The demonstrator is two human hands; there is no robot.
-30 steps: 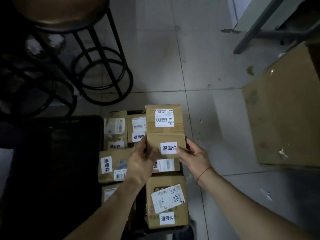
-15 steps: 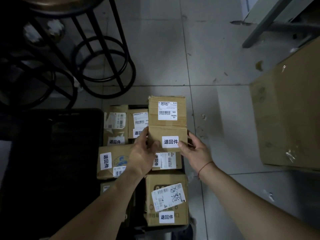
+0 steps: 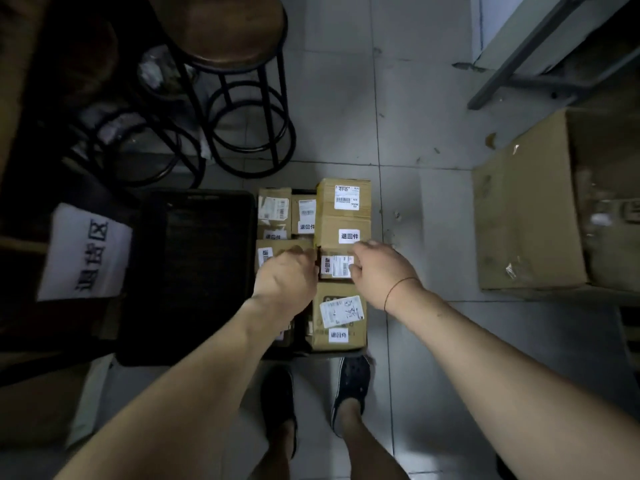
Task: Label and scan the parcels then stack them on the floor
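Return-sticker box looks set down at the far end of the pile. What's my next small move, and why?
Probably lift both hands clear and go fetch another parcel. The far parcel rests among the other boxes with its white sticker and barcode label facing up. The left hand and right hand, both blurred, are short of it and seem to grip nothing.

The parcels (image 3: pixel 343 211) are matt brown cardboard with smooth white paper labels (image 3: pixel 349 236). Left of them, the crate (image 3: pixel 194 271) looks like dull black plastic. The stool (image 3: pixel 235 32), upper left, has a wooden seat on black metal legs. The floor (image 3: pixel 346 98) is smooth, faintly glossy grey tile.
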